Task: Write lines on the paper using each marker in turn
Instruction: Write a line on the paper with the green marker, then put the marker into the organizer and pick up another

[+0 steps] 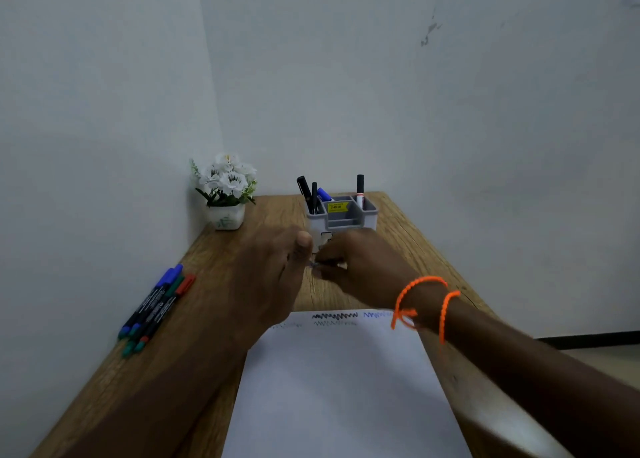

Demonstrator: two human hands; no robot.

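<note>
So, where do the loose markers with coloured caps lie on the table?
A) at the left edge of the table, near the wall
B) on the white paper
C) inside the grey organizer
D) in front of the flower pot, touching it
A: the loose markers lie side by side on the wooden table near its left edge, apart from the paper.

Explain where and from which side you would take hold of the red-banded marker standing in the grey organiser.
Pinch the black cap of the red-banded marker from above. It stands upright in the grey organiser, at its right rear, so only its upper part clears the rim.
</note>
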